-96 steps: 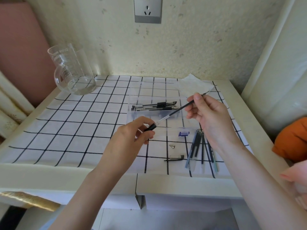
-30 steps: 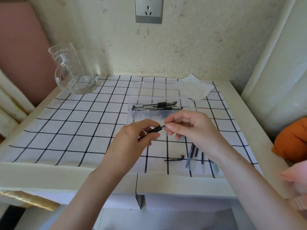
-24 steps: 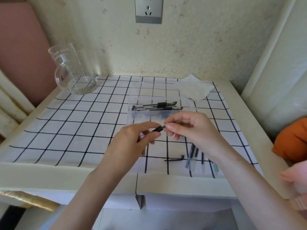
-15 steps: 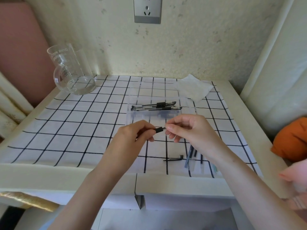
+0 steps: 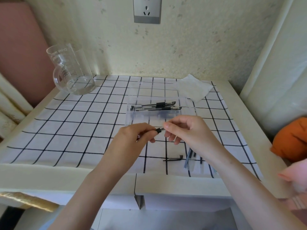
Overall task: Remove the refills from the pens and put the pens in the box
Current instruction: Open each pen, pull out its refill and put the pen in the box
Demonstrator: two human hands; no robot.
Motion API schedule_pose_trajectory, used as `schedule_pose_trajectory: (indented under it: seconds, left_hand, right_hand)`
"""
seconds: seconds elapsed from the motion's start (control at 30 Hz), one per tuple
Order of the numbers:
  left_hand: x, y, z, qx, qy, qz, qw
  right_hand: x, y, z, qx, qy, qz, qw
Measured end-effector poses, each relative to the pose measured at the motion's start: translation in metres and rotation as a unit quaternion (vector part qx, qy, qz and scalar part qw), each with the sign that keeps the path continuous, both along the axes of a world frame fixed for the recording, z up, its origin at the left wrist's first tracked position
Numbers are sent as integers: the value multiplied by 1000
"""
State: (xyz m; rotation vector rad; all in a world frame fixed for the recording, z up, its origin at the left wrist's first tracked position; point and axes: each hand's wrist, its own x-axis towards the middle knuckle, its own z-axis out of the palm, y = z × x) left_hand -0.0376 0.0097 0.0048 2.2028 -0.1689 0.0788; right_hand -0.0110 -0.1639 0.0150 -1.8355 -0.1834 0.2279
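black at its one exposed end, the pen [image 5: 159, 129] is held between your two hands, above the checked cloth [image 5: 66, 122] and just in front of the clear box [image 5: 132, 116]. your left hand [image 5: 132, 138] has its fingers curled round the barrel, so most of the pen is hidden and only the dark end pokes out past the thumb. your right hand [image 5: 186, 131] pinches that end between thumb and forefinger, the other fingers loosely curled below. two pens [image 5: 159, 106] lie side by side in the box, toward its far wall. a loose pen cap [image 5: 173, 158] lies on the cloth near your right wrist, and just right of it a bunch of refills [image 5: 191, 159] is partly covered by your forearm. a glass jug [image 5: 71, 72] stands at the far left corner, and a tissue [image 5: 193, 87] lies beyond the box
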Motion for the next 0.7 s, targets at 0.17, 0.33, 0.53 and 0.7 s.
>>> schedule_pose_trajectory:
  seconds: [0.17,0.33,0.53,0.7]
  left_hand:
    - [-1,1,2,-3,-33,24,999]
    - [-2,-1,1,0,54,7,999]
    - [1,2,3,-24,9,56,998]
    - [1,1,1,-36,15,49,998]
  right_hand:
    - [0,4,-2,-7,-6,-6,1000]
    - [2,3,-2,0,-22,-31,999]
    - [3,2,-4,-22,-36,-30,999]
    - [3,0,-1,18,-33,-22,999]
